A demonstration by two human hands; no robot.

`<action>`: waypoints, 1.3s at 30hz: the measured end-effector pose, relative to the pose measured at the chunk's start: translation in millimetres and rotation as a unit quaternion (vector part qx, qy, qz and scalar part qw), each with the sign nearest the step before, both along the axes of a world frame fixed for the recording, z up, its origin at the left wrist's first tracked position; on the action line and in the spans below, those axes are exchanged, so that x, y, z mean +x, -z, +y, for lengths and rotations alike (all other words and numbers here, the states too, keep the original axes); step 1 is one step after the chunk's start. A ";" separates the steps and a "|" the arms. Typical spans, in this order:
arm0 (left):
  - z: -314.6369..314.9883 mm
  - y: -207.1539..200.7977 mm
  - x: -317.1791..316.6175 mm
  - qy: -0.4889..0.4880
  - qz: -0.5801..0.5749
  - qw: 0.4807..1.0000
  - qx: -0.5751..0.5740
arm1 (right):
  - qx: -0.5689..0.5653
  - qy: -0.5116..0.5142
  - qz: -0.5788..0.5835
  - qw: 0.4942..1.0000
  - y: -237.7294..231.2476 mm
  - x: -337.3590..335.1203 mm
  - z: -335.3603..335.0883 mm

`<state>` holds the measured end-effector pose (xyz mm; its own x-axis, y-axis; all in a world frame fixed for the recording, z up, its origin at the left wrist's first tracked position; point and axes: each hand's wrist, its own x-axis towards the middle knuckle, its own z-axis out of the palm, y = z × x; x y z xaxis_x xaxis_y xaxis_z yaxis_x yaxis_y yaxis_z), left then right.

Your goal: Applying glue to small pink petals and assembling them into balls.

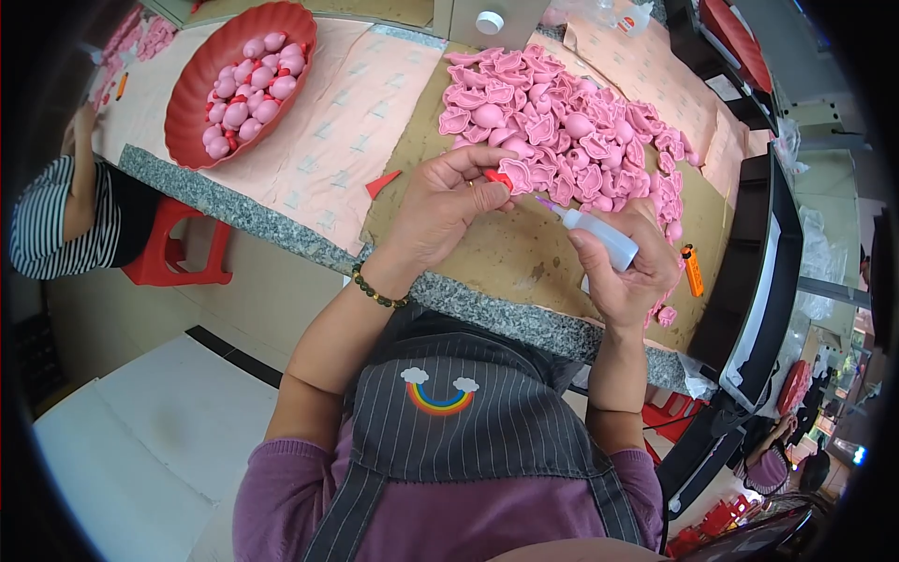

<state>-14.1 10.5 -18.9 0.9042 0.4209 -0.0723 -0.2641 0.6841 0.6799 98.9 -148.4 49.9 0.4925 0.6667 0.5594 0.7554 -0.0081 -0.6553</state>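
- The left hand (442,204) is nearly closed at its fingertips, pinching a small red piece (499,177) between thumb and fingers.
- A hollow pink piece (515,175) shows right at the left hand's fingertips, next to the red one; whether the two are joined I cannot tell.
- The right hand (629,281) is wrapped around a pale squeeze bottle (607,239), its thumb along the near side.
- The bottle's narrow purple nozzle (551,204) points from the right hand toward the left hand's fingertips, with a gap between.
- Just beyond both hands, a wide heap of pink pieces (571,136) spreads over the tabletop (487,307), some of them hollow shells, others rounded.
- To the left of the left hand, near it, lies a flat red pointed piece (382,184).
- Farther off, left of and beyond the left hand, a red fluted bowl (190,98) holds rounded pink pieces with red parts.
- Just right of the right hand lies an orange lighter (693,270).
- Close to the right wrist, on its right side, sits a small crinkled pink piece (666,316).
- Beyond the lighter, farther right of the right hand, stands an open black case (743,234).
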 end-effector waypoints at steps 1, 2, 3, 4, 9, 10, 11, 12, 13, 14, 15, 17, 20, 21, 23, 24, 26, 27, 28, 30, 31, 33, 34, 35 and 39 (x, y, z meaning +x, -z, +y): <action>0.1 -0.5 0.0 0.000 0.000 1.000 0.001 | -0.001 0.001 0.000 1.000 -0.2 -0.3 0.3; 0.1 -1.5 -0.2 0.004 -0.001 1.000 -0.009 | 0.000 0.001 0.000 1.000 -0.1 -0.5 0.4; 0.0 -2.2 -0.4 0.009 -0.002 1.000 -0.019 | -0.001 0.010 0.004 1.000 0.2 -0.8 0.5; 0.1 -1.7 -0.2 0.009 -0.003 1.000 -0.018 | -0.001 0.019 0.007 1.000 0.5 -0.8 0.6; -0.3 -1.2 1.4 0.012 -0.017 1.000 -0.024 | 0.040 0.017 0.033 0.999 4.0 0.6 -3.3; -0.9 -1.0 0.7 0.012 -0.017 1.000 -0.023 | 0.067 0.018 0.054 0.996 5.5 0.5 -4.0; -1.8 -0.5 -0.4 0.027 -0.026 0.999 -0.015 | 0.068 0.018 0.054 0.996 5.6 0.4 -4.0; -2.1 -0.3 -1.1 0.042 -0.035 0.999 -0.007 | 0.073 0.015 0.058 0.996 5.7 0.2 -3.7; -1.6 -0.2 -1.7 0.043 -0.034 0.998 -0.007 | 0.079 0.011 0.062 0.995 5.7 -0.3 -3.4; -0.9 -0.1 -2.4 0.055 -0.027 0.998 0.014 | 0.079 0.013 0.062 0.995 4.5 -0.9 -3.3; -0.7 0.0 -2.7 0.067 -0.019 0.997 0.035 | 0.069 0.011 0.059 0.996 2.5 -1.7 -3.0; -1.2 -1.3 -2.2 0.066 -0.015 0.997 0.038 | 0.060 0.010 0.055 0.997 2.3 -2.4 -2.4; -1.8 -3.9 -1.5 0.067 -0.011 0.997 0.045 | 0.064 0.004 0.057 0.996 3.5 -3.1 -1.8; -2.0 -4.1 -1.3 0.069 -0.012 0.996 0.049 | 0.054 0.009 0.066 0.996 2.8 -4.3 -1.8; -2.4 -3.2 -1.5 0.067 -0.010 0.997 0.049 | 0.044 0.013 0.075 0.996 1.8 -5.6 -1.4; -2.6 -2.8 -1.6 0.064 -0.007 0.997 0.049 | 0.044 0.012 0.073 0.996 1.6 -5.9 -1.1; -2.6 -2.4 -1.5 0.064 -0.011 0.997 0.049 | 0.044 0.012 0.072 0.996 2.0 -6.2 -0.7; -2.5 -2.2 -1.6 0.064 -0.016 0.997 0.048 | 0.041 0.013 0.075 0.996 2.3 -6.5 -0.7; -2.4 -2.1 -1.5 0.064 -0.016 0.997 0.048 | 0.037 0.014 0.078 0.996 2.5 -6.6 -0.8; -2.1 -2.0 -1.5 0.065 -0.012 0.997 0.051 | 0.037 0.014 0.077 0.996 2.2 -6.7 -0.8; -2.1 -2.4 -1.4 0.065 -0.012 0.997 0.050 | 0.037 0.015 0.076 0.996 2.2 -6.7 -0.7; -2.0 -3.2 -1.5 0.067 -0.008 0.996 0.053 | 0.044 0.013 0.071 0.996 3.9 -5.3 -0.9; -1.9 -3.0 -1.6 0.066 -0.008 0.996 0.053 | 0.052 0.012 0.067 0.996 4.3 -4.6 -1.1; -1.7 -2.5 -1.8 0.067 -0.010 0.996 0.054 | 0.052 0.011 0.067 0.996 3.9 -4.3 -1.4; 0.1 3.2 -2.6 0.074 -0.012 0.997 -0.001 | 0.065 0.003 0.073 0.995 1.9 -3.3 -3.9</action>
<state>-16.8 10.6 -22.1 0.9581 0.2819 -0.0501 -0.1759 0.7177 0.6737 95.6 -152.3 47.9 0.5778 0.5908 0.5631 0.6528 0.0796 -0.7533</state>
